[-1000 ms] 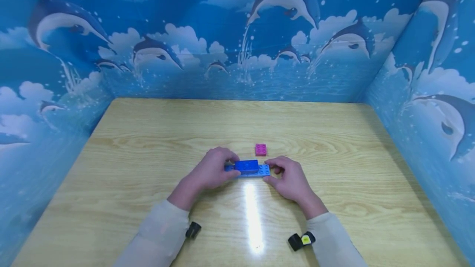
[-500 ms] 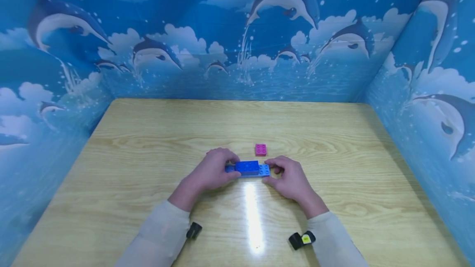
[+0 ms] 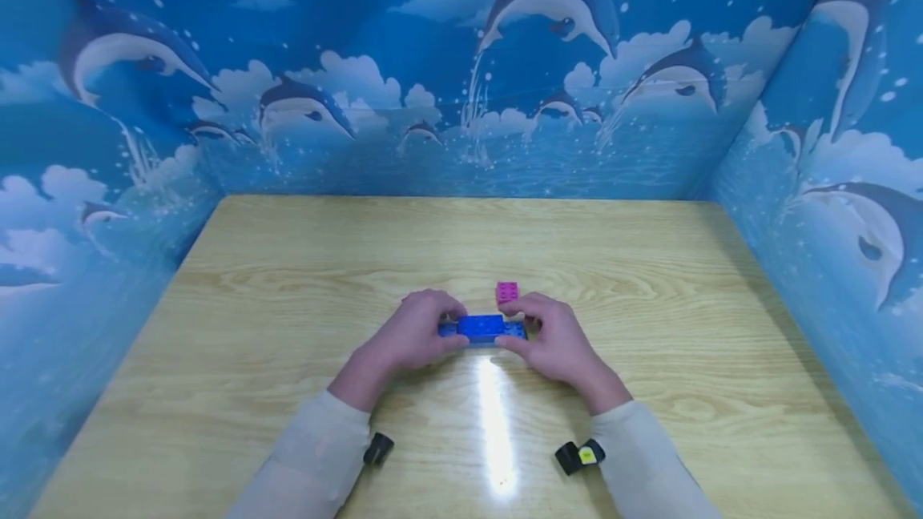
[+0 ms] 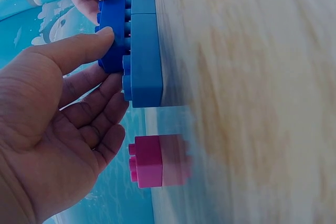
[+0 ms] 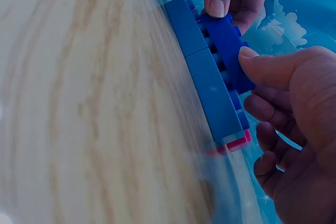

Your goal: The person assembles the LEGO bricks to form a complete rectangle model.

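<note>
Two lighter blue toy bricks (image 4: 146, 59) stand end to end in a row on the table. Across their joint lies a dark blue brick (image 3: 480, 327); studs of the lower pair show in a gap under it in both wrist views. My left hand (image 3: 421, 328) pinches its left end, thumb on the near side, index finger behind. At the other end, my right hand (image 3: 551, 336) has its thumb on the near face and index finger at the far side. The right hand's remaining fingers (image 5: 268, 150) curl loosely below.
A small pink brick (image 3: 507, 291) sits just behind the right index finger. Another pink brick (image 4: 149, 161) stands beyond the left hand, mostly hidden in the head view. Dolphin-printed cloth (image 3: 461, 142) walls the wooden table (image 3: 324, 239) at back and sides.
My right hand has shifted left, from the right end of the lighter blue row onto the dark blue brick. The left hand has kept its hold; the dark brick tilted and settled slightly.
</note>
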Demonstrator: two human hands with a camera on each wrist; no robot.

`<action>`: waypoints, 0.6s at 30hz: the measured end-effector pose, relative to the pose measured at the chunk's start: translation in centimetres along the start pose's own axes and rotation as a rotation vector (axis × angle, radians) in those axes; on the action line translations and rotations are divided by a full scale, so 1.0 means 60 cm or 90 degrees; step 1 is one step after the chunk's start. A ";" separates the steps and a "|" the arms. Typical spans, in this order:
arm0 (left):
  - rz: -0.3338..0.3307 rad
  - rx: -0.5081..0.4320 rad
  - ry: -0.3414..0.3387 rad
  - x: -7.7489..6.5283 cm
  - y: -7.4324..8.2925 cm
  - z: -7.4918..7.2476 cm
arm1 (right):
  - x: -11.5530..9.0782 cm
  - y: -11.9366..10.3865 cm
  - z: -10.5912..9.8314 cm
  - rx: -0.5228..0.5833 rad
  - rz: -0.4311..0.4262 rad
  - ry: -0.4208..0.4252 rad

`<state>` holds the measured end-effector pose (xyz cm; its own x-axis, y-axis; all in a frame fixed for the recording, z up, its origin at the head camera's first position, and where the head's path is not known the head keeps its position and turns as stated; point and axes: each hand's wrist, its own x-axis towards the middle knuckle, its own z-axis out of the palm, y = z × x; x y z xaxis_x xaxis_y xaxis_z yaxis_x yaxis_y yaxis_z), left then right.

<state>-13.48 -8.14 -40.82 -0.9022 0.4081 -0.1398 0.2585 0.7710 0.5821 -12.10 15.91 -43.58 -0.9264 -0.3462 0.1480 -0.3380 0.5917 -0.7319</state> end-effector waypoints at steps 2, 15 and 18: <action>0.005 -0.004 -0.001 0.000 -0.001 0.001 | 0.001 -0.001 0.002 -0.006 0.006 -0.007; 0.020 -0.036 -0.002 -0.003 -0.004 -0.001 | 0.005 0.001 0.006 -0.012 -0.017 -0.010; 0.026 -0.040 0.001 -0.003 -0.006 0.000 | 0.005 0.001 0.006 -0.014 -0.020 -0.013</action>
<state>-13.41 -8.49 -40.98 -0.8918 0.4379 -0.1135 0.2732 0.7212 0.6366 -12.33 15.60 -43.83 -0.9120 -0.3793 0.1562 -0.3700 0.5961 -0.7126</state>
